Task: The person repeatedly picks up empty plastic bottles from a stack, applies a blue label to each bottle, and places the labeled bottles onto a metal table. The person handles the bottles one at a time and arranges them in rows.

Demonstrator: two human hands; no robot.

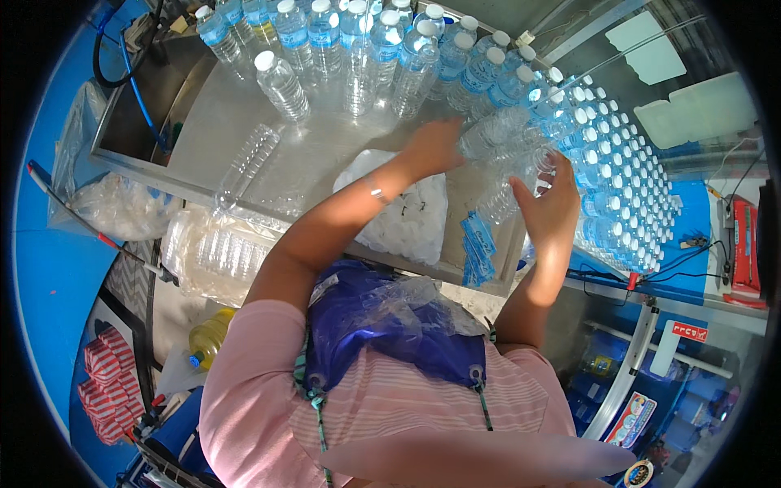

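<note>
My right hand (547, 195) curves its thumb and fingers round a clear plastic bottle (498, 199) at the right side of the metal worktop. Motion smears my left hand (439, 146), which reaches beside another clear bottle (492, 134) lying tilted; its fingers do not show clearly. Below the hands, a stack of blue labels (477, 248) rests along the worktop's near right edge. A white bag-like piece (399, 215) with small dark marks lies under my left forearm. Capped bottles with blue labels (325, 45) stand at the back.
Many capped bottles (618, 179) crowd the right side. One capped, unlabelled bottle (281, 85) stands on the metal worktop (211, 122), and an uncapped bottle (248, 167) lies at left. A metal sink (134, 122) adjoins. A bag of empty bottles (215, 252) sits below the left edge.
</note>
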